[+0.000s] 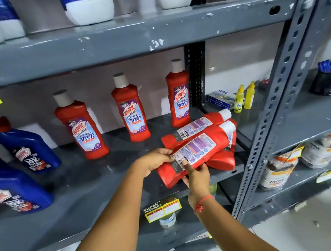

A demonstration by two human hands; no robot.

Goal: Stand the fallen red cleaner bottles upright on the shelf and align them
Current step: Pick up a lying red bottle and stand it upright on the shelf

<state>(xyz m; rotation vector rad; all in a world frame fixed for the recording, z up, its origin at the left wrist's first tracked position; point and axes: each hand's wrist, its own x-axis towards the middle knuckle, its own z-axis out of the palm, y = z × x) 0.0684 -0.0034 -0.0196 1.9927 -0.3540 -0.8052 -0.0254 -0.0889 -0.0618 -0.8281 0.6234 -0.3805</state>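
While both hands are closed on one fallen bottle, the grey metal shelf (86, 185) is seen carrying red cleaner bottles in two groups. Three upright red bottles (130, 112) are counted along the back, spaced well apart, labels facing forward and grey caps up: one at the left, one in the middle, one at the right beside the dark rear post. At the right front of the same shelf, a pile of fallen red bottles (220, 158) is seen lying with white caps pointed toward the back right; at least three are counted, though the lower ones are partly hidden. The top fallen bottle (192, 153) is held at its base end, back label upward, resting across the others. The left hand (157, 159) is wrapped over its near-left edge, fingers curled onto the label. The right hand (196, 177) is closed under its lower edge, one finger laid on the barcode; a red thread (202, 202) is worn at that wrist. Two blue bottles (27, 148) are seen at the left of the shelf. Two small yellow bottles (244, 97) are stood on the neighbouring shelf to the right.
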